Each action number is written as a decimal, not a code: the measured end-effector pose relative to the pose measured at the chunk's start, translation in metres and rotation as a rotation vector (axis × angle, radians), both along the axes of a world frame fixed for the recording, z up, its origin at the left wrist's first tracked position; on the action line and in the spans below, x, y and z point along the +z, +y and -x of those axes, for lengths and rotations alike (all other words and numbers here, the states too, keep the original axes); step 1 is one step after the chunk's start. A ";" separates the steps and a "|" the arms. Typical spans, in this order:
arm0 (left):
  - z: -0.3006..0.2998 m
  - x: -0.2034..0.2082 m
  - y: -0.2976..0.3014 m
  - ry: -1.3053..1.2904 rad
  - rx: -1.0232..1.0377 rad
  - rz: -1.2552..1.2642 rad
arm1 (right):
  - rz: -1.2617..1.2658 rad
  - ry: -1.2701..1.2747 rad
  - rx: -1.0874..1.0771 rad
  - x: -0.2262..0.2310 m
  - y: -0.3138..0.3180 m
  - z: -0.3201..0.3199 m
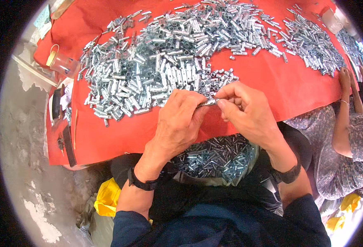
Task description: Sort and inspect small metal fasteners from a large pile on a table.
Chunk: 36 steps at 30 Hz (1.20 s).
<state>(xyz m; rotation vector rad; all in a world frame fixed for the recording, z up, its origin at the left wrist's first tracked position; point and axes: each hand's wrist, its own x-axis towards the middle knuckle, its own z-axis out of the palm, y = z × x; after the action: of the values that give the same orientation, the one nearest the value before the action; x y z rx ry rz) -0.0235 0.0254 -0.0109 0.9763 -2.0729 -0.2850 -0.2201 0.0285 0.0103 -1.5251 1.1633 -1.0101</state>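
My left hand (179,119) is closed round a small silver metal tube (208,102), whose end sticks out past the thumb and forefinger. At that end, the thumb and forefinger of my right hand (247,109) are pinched together. Whatever they grip is too small to make out. Both hands are above the near edge of a large heap of loose silver metal tubes (177,74) on a red cloth (226,123). Shorter metal pieces (220,78) lie just beyond my fingers.
Below my hands, a plastic-lined container (247,166) holds many thin metal pins (214,158). A clear jar (64,64) stands at the far left. Another metal heap (313,45) lies at the right, beside a co-worker's arm (343,119). A yellow bag (107,197) sits lower left.
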 end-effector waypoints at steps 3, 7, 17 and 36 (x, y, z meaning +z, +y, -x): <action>-0.002 0.001 0.001 0.012 -0.028 -0.059 | -0.001 -0.021 0.018 -0.001 0.002 0.000; -0.003 0.003 0.000 0.018 -0.052 -0.041 | 0.003 -0.045 0.023 -0.002 0.003 -0.002; -0.007 0.003 0.000 0.047 -0.132 -0.129 | 0.017 -0.034 0.024 -0.001 0.002 -0.003; 0.009 0.008 0.025 -0.232 -0.299 -0.161 | 0.061 0.203 -0.031 -0.009 -0.014 0.015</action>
<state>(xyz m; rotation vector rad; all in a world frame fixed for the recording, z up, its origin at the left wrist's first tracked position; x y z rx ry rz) -0.0329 0.0509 -0.0026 0.8210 -2.4426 -0.5204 -0.2354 0.0144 0.0013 -1.6932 1.3100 -0.9343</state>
